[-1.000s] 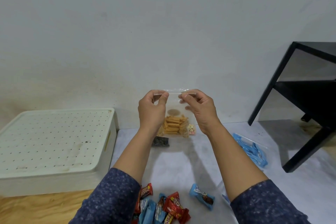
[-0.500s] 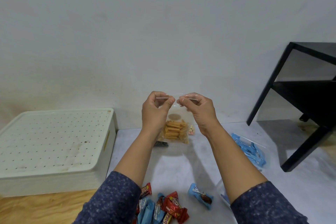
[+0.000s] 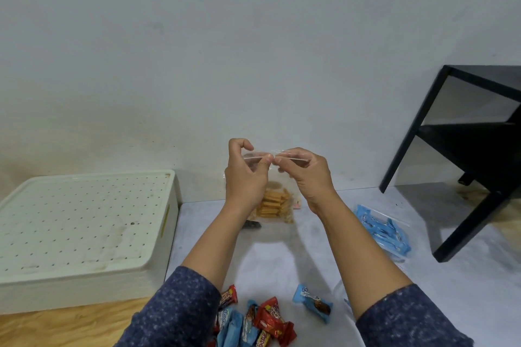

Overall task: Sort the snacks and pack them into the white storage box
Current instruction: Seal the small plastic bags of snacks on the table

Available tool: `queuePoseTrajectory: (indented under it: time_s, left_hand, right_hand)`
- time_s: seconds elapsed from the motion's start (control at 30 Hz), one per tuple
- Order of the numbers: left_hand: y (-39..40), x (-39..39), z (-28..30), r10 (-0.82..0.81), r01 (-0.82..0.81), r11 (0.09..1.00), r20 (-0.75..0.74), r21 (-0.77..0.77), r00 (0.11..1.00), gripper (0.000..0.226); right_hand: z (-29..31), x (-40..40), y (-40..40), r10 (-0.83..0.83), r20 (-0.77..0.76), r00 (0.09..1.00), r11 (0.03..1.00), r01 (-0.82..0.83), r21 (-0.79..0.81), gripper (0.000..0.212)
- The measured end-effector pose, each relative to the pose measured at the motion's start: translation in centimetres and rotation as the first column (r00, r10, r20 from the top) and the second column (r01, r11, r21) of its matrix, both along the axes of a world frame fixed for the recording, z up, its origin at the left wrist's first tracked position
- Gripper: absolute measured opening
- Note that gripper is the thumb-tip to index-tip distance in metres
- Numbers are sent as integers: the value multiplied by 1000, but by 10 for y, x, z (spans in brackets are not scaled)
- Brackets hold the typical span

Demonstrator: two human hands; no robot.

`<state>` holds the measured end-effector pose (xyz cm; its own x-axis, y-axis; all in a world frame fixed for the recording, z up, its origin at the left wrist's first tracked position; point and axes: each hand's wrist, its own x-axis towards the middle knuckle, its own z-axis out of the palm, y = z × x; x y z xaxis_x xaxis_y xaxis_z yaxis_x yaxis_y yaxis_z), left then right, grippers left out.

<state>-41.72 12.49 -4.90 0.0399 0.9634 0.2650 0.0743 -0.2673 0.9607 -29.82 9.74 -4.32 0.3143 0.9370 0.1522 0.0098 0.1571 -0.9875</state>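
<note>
A clear zip bag (image 3: 277,200) holding orange wafer snacks hangs in the air in front of me. My left hand (image 3: 245,175) and my right hand (image 3: 306,172) both pinch its top seal strip, fingertips almost meeting at the middle. The white storage box (image 3: 81,222), with a perforated lid on it, stands at the left. Loose red and blue wrapped snacks (image 3: 262,321) lie in a pile near my elbows, and one blue snack (image 3: 313,301) lies apart to their right.
A second clear bag of blue snacks (image 3: 383,229) lies on the white sheet at the right. A black shelf frame (image 3: 462,149) stands at the far right. A small dark packet (image 3: 252,224) lies under the held bag. The wall is close behind.
My two hands have slid toward each other along the bag's top strip, from its corners to its middle. The bag has stayed hanging at about the same height.
</note>
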Motion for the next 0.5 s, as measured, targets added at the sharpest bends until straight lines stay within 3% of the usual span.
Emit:
queuePoseTrajectory:
  time_s: [0.13, 0.23, 0.5]
  left_hand:
    - [0, -10, 1, 39, -26, 984, -74, 178, 996, 33]
    - [5, -18, -3, 85, -38, 956, -150, 292, 985, 24]
    - [12, -36, -6, 94, -22, 939, -197, 342, 976, 13]
  right_hand:
    - [2, -10, 0, -11, 40, 999, 1000, 10, 23, 13]
    - [4, -14, 0, -26, 77, 997, 999, 22, 42, 21]
    - [4, -31, -3, -47, 92, 995, 996, 41, 74, 21]
